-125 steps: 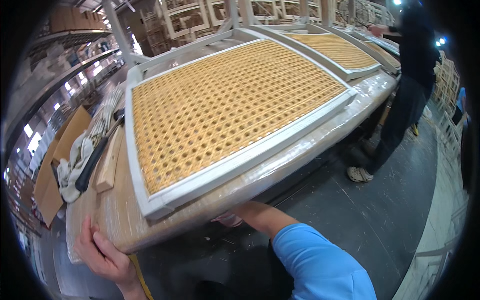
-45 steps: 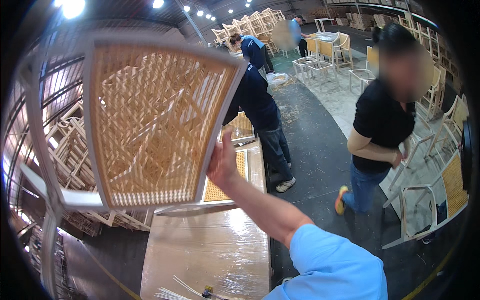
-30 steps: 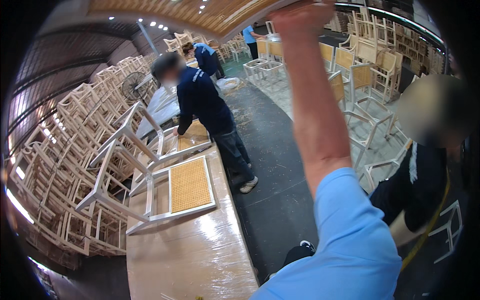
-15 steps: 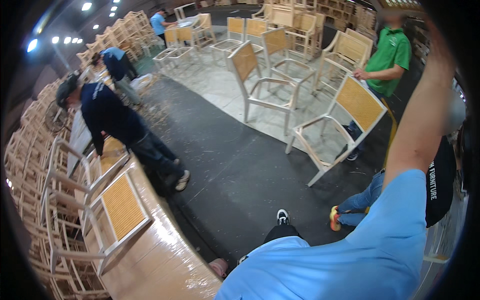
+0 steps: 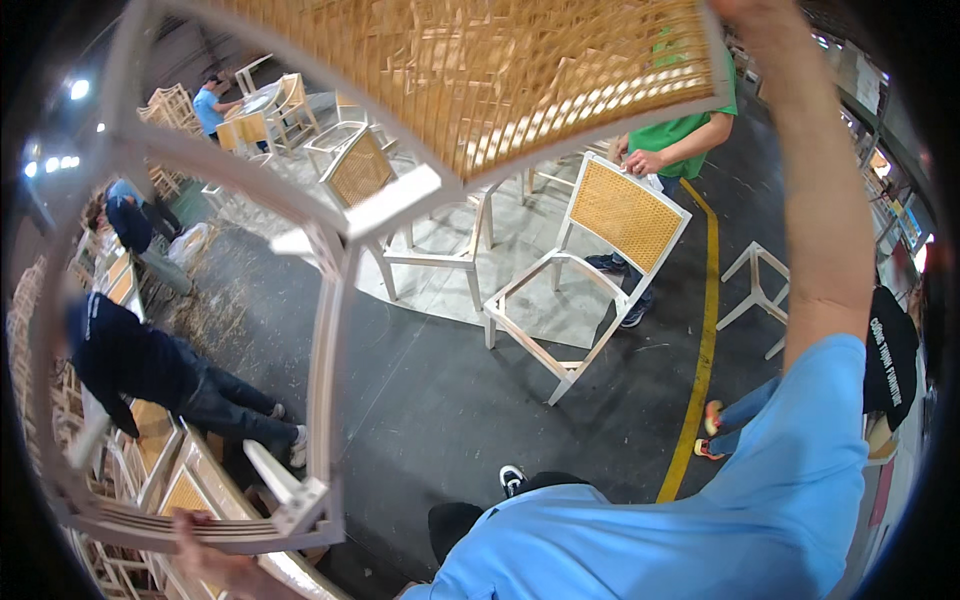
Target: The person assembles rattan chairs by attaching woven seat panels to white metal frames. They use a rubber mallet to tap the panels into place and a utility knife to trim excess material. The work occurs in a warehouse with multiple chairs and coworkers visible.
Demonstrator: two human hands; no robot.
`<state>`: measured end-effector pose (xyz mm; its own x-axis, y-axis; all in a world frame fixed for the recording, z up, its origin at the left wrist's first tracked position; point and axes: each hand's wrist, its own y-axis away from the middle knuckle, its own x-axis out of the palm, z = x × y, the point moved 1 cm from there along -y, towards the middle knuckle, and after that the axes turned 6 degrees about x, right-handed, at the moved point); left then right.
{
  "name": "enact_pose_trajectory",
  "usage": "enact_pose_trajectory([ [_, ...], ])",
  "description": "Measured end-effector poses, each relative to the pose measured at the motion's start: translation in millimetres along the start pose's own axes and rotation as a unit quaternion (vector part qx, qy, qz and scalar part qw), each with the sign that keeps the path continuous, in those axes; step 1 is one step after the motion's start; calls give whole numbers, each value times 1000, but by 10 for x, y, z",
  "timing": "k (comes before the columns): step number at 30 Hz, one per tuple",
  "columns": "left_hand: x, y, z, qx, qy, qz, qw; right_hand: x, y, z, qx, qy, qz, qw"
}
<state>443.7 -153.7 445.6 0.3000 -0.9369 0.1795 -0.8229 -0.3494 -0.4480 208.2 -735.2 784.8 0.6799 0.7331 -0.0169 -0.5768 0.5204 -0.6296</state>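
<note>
Chair [image 5: 408, 200] slants between left hand [image 5: 218, 568] below and right hand [image 5: 752, 8] above.

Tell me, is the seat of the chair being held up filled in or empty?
Empty: its seat frame is an open ring, with dark floor and a co-worker showing through.

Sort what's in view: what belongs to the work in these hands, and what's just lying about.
In hand:
- raised chair
- right hand, at its woven back
- left hand, at its seat frame

Lying about:
- pale wooden frame, partly hidden
- scraps on the floor
</note>
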Motion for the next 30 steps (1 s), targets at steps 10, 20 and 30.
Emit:
enact_pose_trajectory([
  [10,1000,689,2663,-271,-115,31,955,1105,-399,-3404,231,274,15,933],
  [20,1629,620,4549,-675,-177,44,715,2378,173,-5579,389,393,88,828],
  [30,1950,631,5508,-771,-92,117,619,2926,89,-6467,441,353,151,811],
])
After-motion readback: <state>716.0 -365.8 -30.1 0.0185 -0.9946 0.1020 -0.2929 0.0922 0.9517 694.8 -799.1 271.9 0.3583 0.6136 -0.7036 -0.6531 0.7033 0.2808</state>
